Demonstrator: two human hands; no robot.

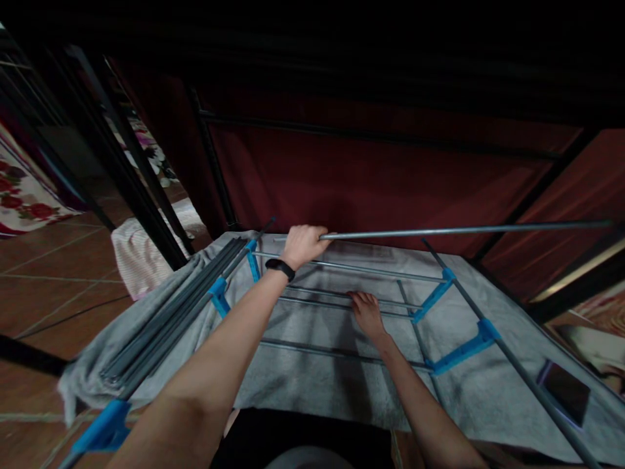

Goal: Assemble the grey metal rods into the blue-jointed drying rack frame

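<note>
My left hand (305,244), with a black band on its wrist, is closed around a loose grey metal tube (439,231) near the tube's left end. The tube reaches far to the right above the back of a rack frame. Lower down, my right hand (368,312) has its fingers curled over a thin cross tube (393,303) of that frame. Blue plastic brackets (461,348) join the cross tubes to long side tubes (527,381). More brackets (219,293) sit on the left side, partly behind my left forearm.
A bundle of grey tubes (170,316) lies at the left on a grey blanket (312,384). A phone (564,394) rests at the right. Dark posts (131,169) stand at the left, and a dark red panel (381,182) closes off the back.
</note>
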